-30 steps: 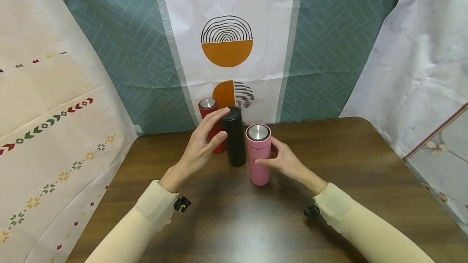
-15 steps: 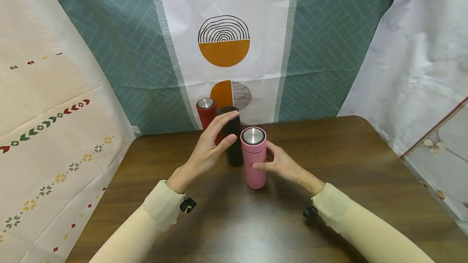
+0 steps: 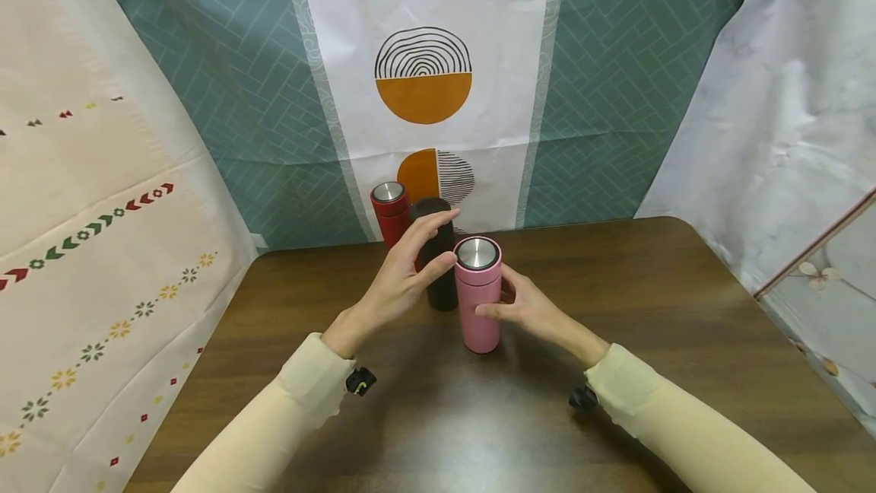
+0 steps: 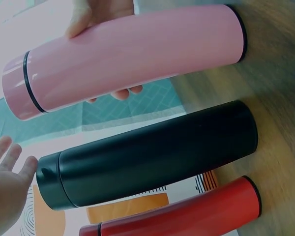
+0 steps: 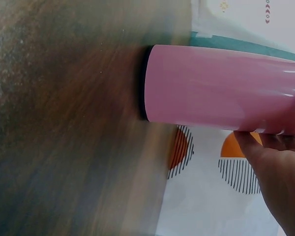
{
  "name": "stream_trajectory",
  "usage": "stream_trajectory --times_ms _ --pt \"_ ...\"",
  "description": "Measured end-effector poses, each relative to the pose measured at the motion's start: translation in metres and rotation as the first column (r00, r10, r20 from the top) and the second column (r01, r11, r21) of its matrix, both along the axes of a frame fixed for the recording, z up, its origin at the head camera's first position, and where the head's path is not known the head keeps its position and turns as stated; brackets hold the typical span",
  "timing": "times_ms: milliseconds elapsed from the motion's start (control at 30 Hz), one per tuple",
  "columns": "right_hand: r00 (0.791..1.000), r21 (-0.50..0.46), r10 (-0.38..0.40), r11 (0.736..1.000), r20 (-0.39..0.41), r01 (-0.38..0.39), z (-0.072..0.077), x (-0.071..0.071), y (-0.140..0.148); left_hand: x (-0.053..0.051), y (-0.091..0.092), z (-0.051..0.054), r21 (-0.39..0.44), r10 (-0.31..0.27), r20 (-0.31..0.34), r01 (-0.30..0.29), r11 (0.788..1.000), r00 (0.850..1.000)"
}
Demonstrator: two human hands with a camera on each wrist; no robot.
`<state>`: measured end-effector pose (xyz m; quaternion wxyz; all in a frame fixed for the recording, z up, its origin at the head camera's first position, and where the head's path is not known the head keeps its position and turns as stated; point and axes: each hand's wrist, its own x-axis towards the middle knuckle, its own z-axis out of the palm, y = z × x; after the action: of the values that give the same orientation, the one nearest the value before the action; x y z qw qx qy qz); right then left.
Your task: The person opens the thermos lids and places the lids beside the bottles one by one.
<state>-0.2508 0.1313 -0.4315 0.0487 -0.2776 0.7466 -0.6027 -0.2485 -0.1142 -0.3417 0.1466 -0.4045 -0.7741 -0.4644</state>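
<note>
A pink thermos bottle (image 3: 479, 326) with a steel-topped lid stands upright on the table. My right hand (image 3: 534, 310) grips it from the right side, thumb across the front; the other fingers are mostly hidden behind it, though some tips show in the left wrist view. My left hand (image 3: 404, 272) is raised left of the pink lid with fingers extended and thumb apart, holding nothing. Whether its thumb touches the lid I cannot tell. Behind that hand stands a black thermos bottle (image 3: 443, 295), partly covered. Farther back and left, a red thermos bottle (image 3: 392, 223) is partly hidden too.
The brown wooden table (image 3: 616, 287) has its back edge against a hanging patterned cloth (image 3: 595, 97). A cream embroidered cloth (image 3: 89, 173) hangs on the left and a pale one (image 3: 787, 135) on the right.
My left hand has moved rightward, from beside the black bottle's lid toward the pink lid. The pink bottle has shifted slightly left and nearer, with my right hand still holding it.
</note>
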Motion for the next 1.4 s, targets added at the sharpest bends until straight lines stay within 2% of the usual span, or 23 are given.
stream_trajectory --times_ms 300,533,767,967,1067,1167,1300,1400 --pt "0.999 -0.021 0.027 0.999 0.032 -0.027 0.0 -0.001 -0.001 -0.003 0.005 -0.002 -0.008 -0.052 0.037 0.052 0.999 0.998" --pt "0.997 -0.016 0.062 0.998 0.04 -0.061 -0.002 -0.002 0.001 -0.004 0.012 -0.006 -0.025 -0.083 0.133 0.087 0.996 0.988" --pt "0.994 -0.032 0.098 0.995 0.039 -0.097 -0.002 -0.002 0.003 -0.007 0.02 -0.011 0.014 -0.125 0.271 0.126 0.992 0.954" --pt "0.992 -0.034 0.119 0.992 0.047 -0.118 -0.002 -0.002 0.003 -0.008 0.023 -0.012 0.055 -0.159 0.379 0.15 0.987 0.911" --pt "0.99 -0.039 0.129 0.991 0.048 -0.128 -0.001 -0.001 0.003 -0.01 0.024 -0.015 0.09 -0.19 0.417 0.168 0.982 0.889" --pt "0.99 -0.039 0.13 0.991 0.047 -0.128 -0.002 -0.001 0.003 -0.011 0.024 -0.018 0.118 -0.205 0.443 0.17 0.978 0.873" --pt "0.99 -0.046 0.132 0.99 0.046 -0.13 -0.002 -0.002 0.002 -0.012 0.026 -0.022 0.137 -0.203 0.46 0.157 0.978 0.864" --pt "0.991 -0.05 0.13 0.991 0.043 -0.127 -0.002 -0.002 0.002 -0.013 0.027 -0.024 0.141 -0.188 0.468 0.137 0.98 0.864"
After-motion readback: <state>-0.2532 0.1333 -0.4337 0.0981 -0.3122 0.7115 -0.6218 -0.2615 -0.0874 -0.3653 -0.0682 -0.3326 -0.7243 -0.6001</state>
